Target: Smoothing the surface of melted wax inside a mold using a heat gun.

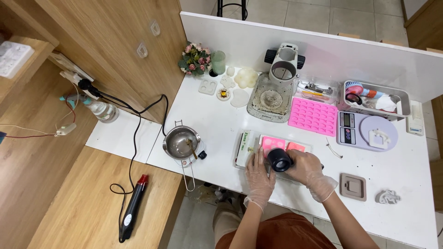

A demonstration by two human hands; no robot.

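Observation:
Both my hands wear thin clear gloves. My right hand (pixel 308 169) grips a dark round cup (pixel 279 160), tipped with its mouth toward a pink silicone mould (pixel 271 142). The mould lies on a white tray (pixel 240 150) at the table's front edge. My left hand (pixel 259 176) rests flat on the tray's near edge, fingers beside the mould, just left of the cup. A small green-and-white box (pixel 246 147) lies at the left of the tray.
A metal pot (pixel 181 142) with a spoon stands left of the tray. Behind are a pink multi-cavity mould (pixel 314 116), a digital scale (pixel 367 131), a microscope stand (pixel 276 87) and a white basket (pixel 376 97). A brown square mould (pixel 353 186) lies at right. A heat gun (pixel 133 208) lies on the wooden bench.

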